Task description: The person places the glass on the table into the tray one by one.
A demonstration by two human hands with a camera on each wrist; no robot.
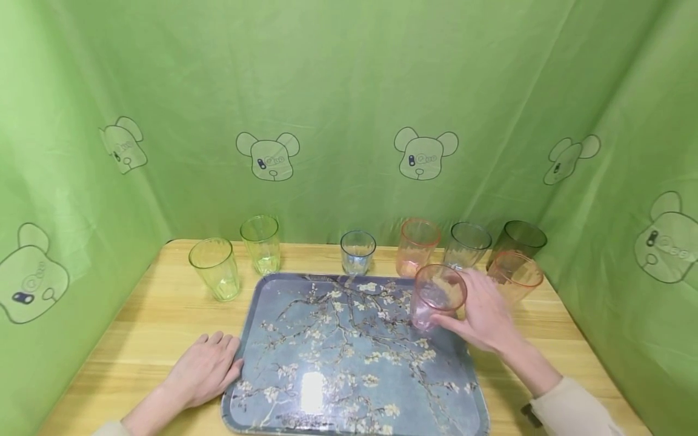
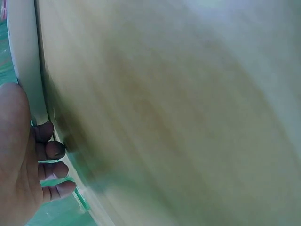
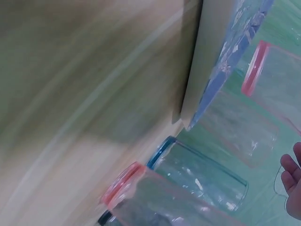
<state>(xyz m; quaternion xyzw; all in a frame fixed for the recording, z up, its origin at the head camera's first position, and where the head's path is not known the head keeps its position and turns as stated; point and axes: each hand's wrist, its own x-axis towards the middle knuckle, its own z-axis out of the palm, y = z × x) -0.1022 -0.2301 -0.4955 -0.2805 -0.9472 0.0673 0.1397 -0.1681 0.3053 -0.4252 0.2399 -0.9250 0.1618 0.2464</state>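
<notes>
A pink-rimmed clear glass [image 1: 427,306] is held upright in my right hand [image 1: 484,313], thumb on its near side and fingers at its right. It is over the tray's back right part; in the right wrist view its pink base [image 3: 256,68] looks slightly above the tray surface. The blue tray [image 1: 327,339] with a blossom-branch print lies flat on the table. My left hand [image 1: 204,370] rests palm down on the table beside the tray's left edge, holding nothing. In the left wrist view that hand's fingers [image 2: 56,169] are loosely bent.
Two green glasses [image 1: 220,275] stand left of the tray. Behind it are a small blue glass [image 1: 357,257], a pink glass [image 1: 417,251] and a dark-blue-rimmed glass [image 1: 463,245]. A black glass [image 1: 518,239] and an orange-rimmed glass [image 1: 515,281] stand right. Green curtains [image 1: 349,91] enclose the table.
</notes>
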